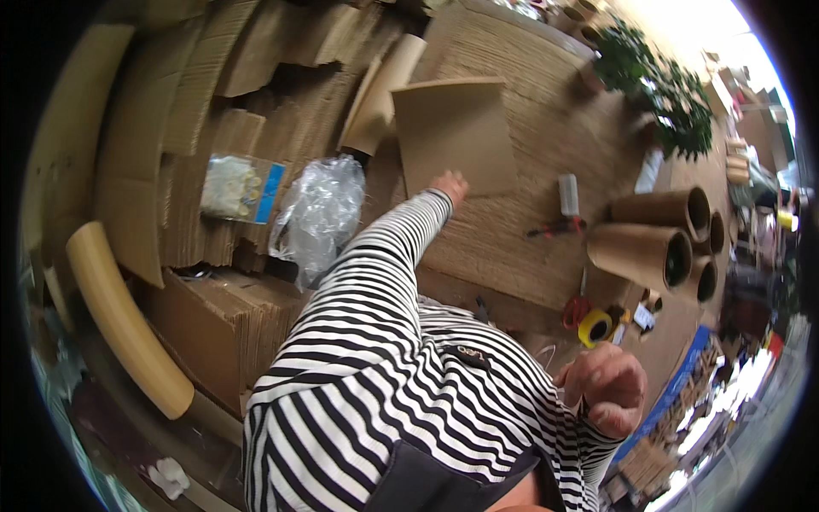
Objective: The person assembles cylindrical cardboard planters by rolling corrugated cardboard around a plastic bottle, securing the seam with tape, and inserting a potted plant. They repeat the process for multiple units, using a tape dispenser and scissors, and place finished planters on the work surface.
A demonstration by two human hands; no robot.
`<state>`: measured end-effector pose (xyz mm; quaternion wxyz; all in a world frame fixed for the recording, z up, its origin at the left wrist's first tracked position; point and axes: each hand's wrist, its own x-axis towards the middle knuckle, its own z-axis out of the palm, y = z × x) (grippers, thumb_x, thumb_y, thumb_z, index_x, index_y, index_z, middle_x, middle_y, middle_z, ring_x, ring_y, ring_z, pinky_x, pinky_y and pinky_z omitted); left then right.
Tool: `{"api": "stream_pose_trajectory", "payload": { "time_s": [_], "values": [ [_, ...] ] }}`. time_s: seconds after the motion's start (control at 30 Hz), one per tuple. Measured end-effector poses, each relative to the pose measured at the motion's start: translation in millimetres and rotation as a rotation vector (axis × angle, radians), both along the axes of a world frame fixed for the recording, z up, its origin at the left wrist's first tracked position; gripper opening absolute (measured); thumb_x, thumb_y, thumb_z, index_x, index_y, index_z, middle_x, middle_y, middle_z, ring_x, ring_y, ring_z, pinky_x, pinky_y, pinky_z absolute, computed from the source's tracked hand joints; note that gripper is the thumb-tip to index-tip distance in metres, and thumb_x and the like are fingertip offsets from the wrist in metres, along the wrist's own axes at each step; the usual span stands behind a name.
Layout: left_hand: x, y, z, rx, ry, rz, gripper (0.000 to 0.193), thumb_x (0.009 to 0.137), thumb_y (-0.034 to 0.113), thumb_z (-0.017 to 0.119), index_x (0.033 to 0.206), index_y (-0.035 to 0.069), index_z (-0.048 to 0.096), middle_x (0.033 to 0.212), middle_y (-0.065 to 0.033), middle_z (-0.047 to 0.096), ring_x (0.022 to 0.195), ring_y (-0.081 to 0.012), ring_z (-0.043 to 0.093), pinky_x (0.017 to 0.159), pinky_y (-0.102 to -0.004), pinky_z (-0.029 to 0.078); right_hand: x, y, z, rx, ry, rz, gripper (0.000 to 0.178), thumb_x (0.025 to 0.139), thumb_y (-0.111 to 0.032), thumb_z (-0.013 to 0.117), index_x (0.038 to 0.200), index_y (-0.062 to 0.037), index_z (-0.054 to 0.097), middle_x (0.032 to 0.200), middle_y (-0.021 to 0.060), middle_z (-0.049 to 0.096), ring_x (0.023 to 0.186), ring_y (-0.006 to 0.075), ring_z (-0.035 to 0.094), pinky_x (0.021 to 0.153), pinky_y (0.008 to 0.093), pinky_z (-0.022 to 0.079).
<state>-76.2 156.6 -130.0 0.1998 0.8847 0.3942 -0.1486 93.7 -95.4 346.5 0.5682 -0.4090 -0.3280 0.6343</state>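
My left arm, in a black-and-white striped sleeve, reaches forward over the worktable. My left hand (450, 186) is closed at the near edge of a brown cardboard sheet (456, 132), which bows slightly and lies on the board. Close to my body at the right, my right hand (604, 384) is curled in toward itself, and nothing shows in its fingers. Beyond it lie a roll of yellow tape (595, 328) and red-handled scissors (577, 312). A red-and-black hand tool (556, 228) rests on the board, below a pale comb-like piece (569, 195).
Several cardboard tubes (636, 247) stand to the right, with potted plants (653, 85) behind them. On the left are stacked corrugated cardboard (192, 213), a clear plastic bag (320, 213), a packet of pale pieces (235, 186) and a long tan tube (128, 324).
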Motion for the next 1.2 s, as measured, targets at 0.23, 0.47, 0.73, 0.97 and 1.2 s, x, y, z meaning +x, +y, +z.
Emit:
{"api": "stream_pose_trajectory", "payload": {
  "time_s": [0.23,0.47,0.73,0.97,1.2],
  "values": [
    [-24,-72,22,-0.103,-0.216,-0.040,0.041,0.080,0.017,0.070,0.120,0.008,0.063,0.126,-0.0142,0.057,0.122,-0.0333,0.051,0.102,-0.0441,0.050,29,9,-69,-0.275,-0.189,-0.117,0.026,0.094,-0.012,0.062,0.116,0.0007,0.056,0.086,0.0089,0.061,0.069,0.0193,0.060,0.074,0.0383,0.056],
    [-58,-102,-4,-0.291,-0.326,0.322,0.053,0.084,0.022,0.073,0.132,0.008,0.055,0.139,-0.0180,0.044,0.132,-0.0374,0.043,0.110,-0.0504,0.040,69,-8,-182,-0.579,-0.358,0.099,0.025,0.093,-0.009,0.065,0.116,-0.0019,0.060,0.094,0.0021,0.063,0.082,0.0110,0.059,0.066,0.0251,0.048],
    [-96,-67,27,-0.452,-0.155,0.998,0.065,0.086,0.030,0.072,0.146,0.025,0.049,0.153,-0.0188,0.028,0.139,-0.0420,0.032,0.118,-0.0496,0.031,54,4,-217,-0.438,-0.579,0.342,0.025,0.095,-0.005,0.067,0.118,0.0029,0.062,0.102,0.0077,0.070,0.092,0.0140,0.066,0.086,0.0284,0.053],
    [-71,-55,43,-0.566,-0.141,0.905,0.056,0.088,0.030,0.068,0.142,0.026,0.054,0.154,-0.0156,0.027,0.143,-0.0388,0.030,0.118,-0.0516,0.034,61,15,-212,-0.452,-0.811,0.349,0.028,0.091,-0.005,0.068,0.118,0.0006,0.064,0.099,0.0084,0.069,0.085,0.0131,0.065,0.079,0.0271,0.053],
    [-113,-60,-86,-0.252,-0.331,0.898,0.042,0.082,0.038,0.075,0.119,0.019,0.069,0.137,-0.0159,0.050,0.130,-0.0343,0.050,0.112,-0.0445,0.041,58,46,-236,-0.275,-0.775,0.605,0.029,0.092,-0.008,0.070,0.119,-0.0011,0.064,0.110,0.0098,0.072,0.100,0.0179,0.069,0.089,0.0311,0.055]
  ]
}}
